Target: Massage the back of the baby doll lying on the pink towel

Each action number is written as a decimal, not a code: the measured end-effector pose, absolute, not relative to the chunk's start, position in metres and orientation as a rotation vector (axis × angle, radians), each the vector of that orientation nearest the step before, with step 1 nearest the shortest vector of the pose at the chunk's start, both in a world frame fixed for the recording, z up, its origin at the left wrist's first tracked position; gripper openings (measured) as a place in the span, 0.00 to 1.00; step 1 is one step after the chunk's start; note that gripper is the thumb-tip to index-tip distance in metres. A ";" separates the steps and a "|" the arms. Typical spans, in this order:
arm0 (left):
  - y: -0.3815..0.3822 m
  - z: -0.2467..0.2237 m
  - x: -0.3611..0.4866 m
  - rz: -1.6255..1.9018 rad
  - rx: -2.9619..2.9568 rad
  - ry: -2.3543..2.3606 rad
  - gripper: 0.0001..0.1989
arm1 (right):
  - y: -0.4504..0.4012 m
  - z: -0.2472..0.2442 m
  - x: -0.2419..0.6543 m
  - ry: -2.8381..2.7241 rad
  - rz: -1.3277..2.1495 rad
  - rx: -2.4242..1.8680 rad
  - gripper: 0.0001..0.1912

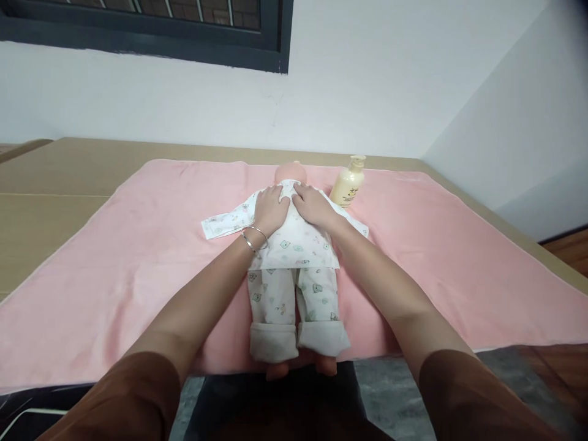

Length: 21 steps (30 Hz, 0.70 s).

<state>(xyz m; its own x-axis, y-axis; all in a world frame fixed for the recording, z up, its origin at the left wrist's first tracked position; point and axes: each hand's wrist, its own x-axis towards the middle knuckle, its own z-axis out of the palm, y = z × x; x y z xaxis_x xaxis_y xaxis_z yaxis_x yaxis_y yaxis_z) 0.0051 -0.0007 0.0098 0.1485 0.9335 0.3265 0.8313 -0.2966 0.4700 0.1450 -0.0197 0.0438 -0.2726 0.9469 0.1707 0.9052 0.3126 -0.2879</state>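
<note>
A baby doll (296, 245) in a white printed top and trousers lies on a pink cloth (160, 245), its head at the far side and its feet at the near edge. My left hand (272, 209) rests flat on the upper left of the doll's top, with a silver bangle at the wrist. On the upper right of the top lies my right hand (313, 205), fingers spread, its thumb side near my left hand. Neither hand grips anything. A pale yellow bottle (348, 182) stands on the cloth, right of the doll's shoulder.
The cloth covers much of a wooden table (87, 168). Behind it rises a white wall (358, 79) with a dark-framed window (184, 46) at upper left. A dark object with a pale rim (37, 422) shows at the bottom left corner.
</note>
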 end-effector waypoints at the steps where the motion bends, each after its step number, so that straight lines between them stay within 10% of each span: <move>1: 0.000 0.009 0.005 0.856 2.234 1.742 0.27 | -0.016 0.041 0.146 -2.245 0.196 -1.675 0.25; 21: 0.000 0.028 -0.002 0.695 2.226 1.723 0.19 | -0.056 0.052 0.120 -2.411 0.032 -1.734 0.28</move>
